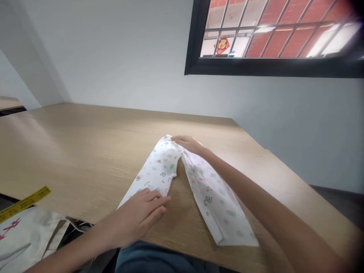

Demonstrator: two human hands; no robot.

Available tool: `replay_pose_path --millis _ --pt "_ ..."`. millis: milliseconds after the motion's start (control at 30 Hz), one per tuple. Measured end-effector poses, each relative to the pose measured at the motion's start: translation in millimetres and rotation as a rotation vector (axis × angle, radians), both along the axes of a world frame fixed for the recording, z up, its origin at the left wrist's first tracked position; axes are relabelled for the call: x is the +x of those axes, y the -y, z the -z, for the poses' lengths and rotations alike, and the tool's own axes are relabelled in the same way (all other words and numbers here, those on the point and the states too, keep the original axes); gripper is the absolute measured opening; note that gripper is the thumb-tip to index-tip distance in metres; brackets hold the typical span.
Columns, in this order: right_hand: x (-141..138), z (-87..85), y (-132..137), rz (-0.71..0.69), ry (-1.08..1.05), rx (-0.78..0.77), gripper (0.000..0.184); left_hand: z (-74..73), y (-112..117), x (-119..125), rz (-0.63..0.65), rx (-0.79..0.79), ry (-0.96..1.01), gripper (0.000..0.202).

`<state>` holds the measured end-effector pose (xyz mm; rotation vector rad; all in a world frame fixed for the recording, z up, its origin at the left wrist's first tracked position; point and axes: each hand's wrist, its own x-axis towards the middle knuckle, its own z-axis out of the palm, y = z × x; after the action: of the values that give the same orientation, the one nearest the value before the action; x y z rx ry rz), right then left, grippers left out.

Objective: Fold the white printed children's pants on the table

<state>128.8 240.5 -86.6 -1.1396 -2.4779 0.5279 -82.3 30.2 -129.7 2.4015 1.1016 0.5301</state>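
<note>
Left hand (142, 212): flat, fingers spread, pressing near leg of the baby trousers (182, 178).
Right hand (187, 143): open, palm down on waistband.
Trousers: spread flat on the table (71, 151).
Advice: smooth outward, keep legs even.

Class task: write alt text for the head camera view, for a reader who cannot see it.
A person's two bare hands press on small white patterned trousers spread on a wooden table: the left hand lies flat on the near left leg, the right hand on the far waistband. A yellow measuring tape and a white bag sit at the left edge.
</note>
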Motion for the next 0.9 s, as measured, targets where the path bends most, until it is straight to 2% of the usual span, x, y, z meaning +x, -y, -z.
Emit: replay_pose_path --millis 67,133,167,233,300,333,400,533,600,667,767,833,900 --pt "30.1 -15.5 13.7 0.023 -0.04 -0.095 0.033 -12.3 -25.2 23.7 0.038 0.065 0.029 0.039" --pt "55.4 -21.0 27.8 0.05 -0.02 -0.158 0.03 -21.6 -57.9 55.8 0.138 0.158 0.043 0.04" --pt "64.7 -19.5 34.0 0.063 -0.017 -0.188 0.031 -24.6 -75.0 73.4 0.204 0.185 0.013 0.042" --pt "76.1 -9.6 42.8 0.069 -0.009 -0.26 0.033 -26.7 -104.1 107.2 0.231 0.205 -0.017 0.045" --pt "78.6 4.7 45.9 0.055 -0.006 -0.31 0.036 -24.0 -118.3 133.2 0.204 0.215 -0.044 0.052" --pt "77.6 11.8 45.2 0.036 -0.015 -0.31 0.037 -21.1 -117.9 141.8 0.196 0.222 -0.054 0.054" --pt "73.2 23.5 40.1 -0.012 -0.046 -0.255 0.041 -12.6 -101.8 149.7 0.219 0.233 -0.072 0.053" --pt "64.0 34.6 22.3 -0.022 -0.09 -0.119 0.043 12.9 -32.2 143.5 0.343 0.266 -0.037 0.055" --pt "61.4 35.8 14.9 0.021 -0.101 -0.103 0.043 29.9 1.1 142.2 0.347 0.358 0.04 0.054" --pt "60.1 35.4 11.1 0.062 -0.115 -0.102 0.041 46.5 23.2 147.0 0.295 0.502 0.144 0.054" --pt "59.6 34.1 11.0 0.105 -0.128 -0.087 0.038 58.5 35.0 161.3 0.17 0.618 0.283 0.051" --pt "59.4 34.0 12.2 0.116 -0.132 -0.051 0.037 53.9 34.6 171.7 0.13 0.584 0.287 0.046" --pt "59.4 35.0 12.8 0.164 -0.134 0.032 0.035 43.1 32.4 181.6 0.14 0.545 0.23 0.039"
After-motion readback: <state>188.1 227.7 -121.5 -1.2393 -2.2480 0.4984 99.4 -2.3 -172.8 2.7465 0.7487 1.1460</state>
